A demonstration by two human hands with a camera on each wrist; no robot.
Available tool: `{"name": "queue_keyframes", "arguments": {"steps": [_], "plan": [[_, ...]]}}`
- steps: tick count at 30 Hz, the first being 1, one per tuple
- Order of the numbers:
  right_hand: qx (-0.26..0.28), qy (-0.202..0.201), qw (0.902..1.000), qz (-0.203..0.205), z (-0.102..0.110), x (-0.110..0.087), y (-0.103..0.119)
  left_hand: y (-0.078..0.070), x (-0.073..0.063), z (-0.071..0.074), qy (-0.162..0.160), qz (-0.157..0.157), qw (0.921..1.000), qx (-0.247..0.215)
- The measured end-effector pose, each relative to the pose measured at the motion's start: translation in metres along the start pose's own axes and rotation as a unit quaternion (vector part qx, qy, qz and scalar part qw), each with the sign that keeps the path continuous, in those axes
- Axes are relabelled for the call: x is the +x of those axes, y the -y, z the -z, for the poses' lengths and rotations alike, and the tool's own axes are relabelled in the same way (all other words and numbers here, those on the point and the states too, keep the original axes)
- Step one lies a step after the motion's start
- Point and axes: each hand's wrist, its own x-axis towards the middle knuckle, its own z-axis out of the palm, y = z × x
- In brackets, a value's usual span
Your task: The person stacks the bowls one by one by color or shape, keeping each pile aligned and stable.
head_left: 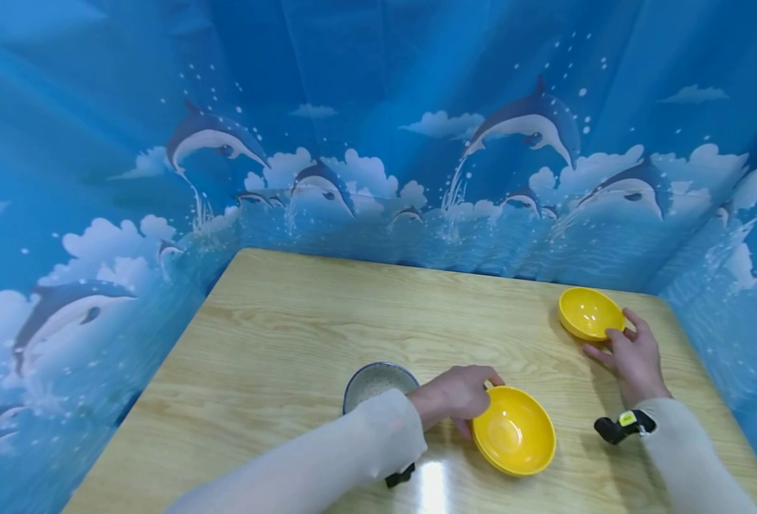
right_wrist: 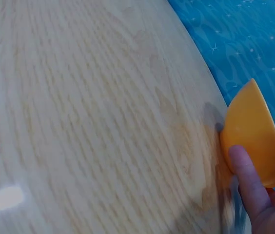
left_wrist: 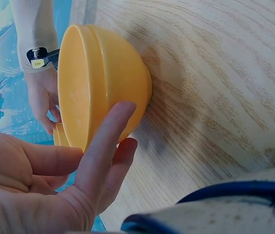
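Note:
My left hand [head_left: 465,392] pinches the left rim of a yellow bowl [head_left: 515,432] near the front of the table. In the left wrist view, the thumb lies at the rim and straighter fingers [left_wrist: 101,146] lie against the outside of this yellow bowl [left_wrist: 123,73]. A second edge runs just under its rim. My right hand [head_left: 635,357] grips the near right rim of another yellow bowl [head_left: 589,314] at the back right. The right wrist view shows one finger [right_wrist: 247,175] along the outer wall of that bowl [right_wrist: 249,131], with other fingertips at its rim.
A speckled grey bowl [head_left: 378,382] with a blue rim stands left of my left hand, partly hidden by the sleeve. The wooden table [head_left: 288,314] ends at a blue dolphin-print curtain [head_left: 366,128] behind and at both sides.

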Motion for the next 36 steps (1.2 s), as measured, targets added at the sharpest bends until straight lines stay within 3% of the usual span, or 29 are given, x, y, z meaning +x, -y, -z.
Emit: {"name": "queue_keyframes", "arguments": {"steps": [7,18,22,29,36], "plan": [[0.003,-0.009,0.9999,0.007,0.005,-0.005,0.000,0.001,-0.001,0.001,-0.003,-0.002,1.0000,0.003],[0.021,0.093,0.9940,0.054,0.020,-0.031,0.002,0.001,0.001,0.003,0.003,-0.004,1.0000,-0.001],[-0.003,0.113,0.9913,0.068,0.022,-0.043,0.007,0.000,0.000,0.002,0.001,-0.001,1.0000,0.002],[-0.083,0.108,0.9874,0.081,0.022,-0.062,0.017,0.002,0.000,0.002,0.004,-0.001,0.9999,-0.010],[-0.081,0.121,0.9864,0.076,0.023,-0.077,0.019,0.003,0.000,0.004,0.016,-0.011,0.9996,-0.022]]}}
